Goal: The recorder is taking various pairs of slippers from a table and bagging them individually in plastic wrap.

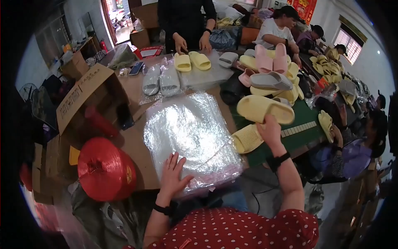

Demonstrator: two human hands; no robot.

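Note:
My left hand lies with fingers spread on the near part of a stack of clear, shiny plastic bags. My right hand grips a pale yellow slide slipper by its near edge, held above the green mat at the right of the stack. Just beneath it, a second yellow slipper with a ribbed sole rests against the right edge of the bags, close to my right fingers. Whether those fingers also touch it, I cannot tell.
A heap of yellow, pink and grey slippers stands far right. Bagged grey slippers lie beyond the stack. A co-worker's hands are near a yellow pair. To the left are a red twine roll and an open cardboard box.

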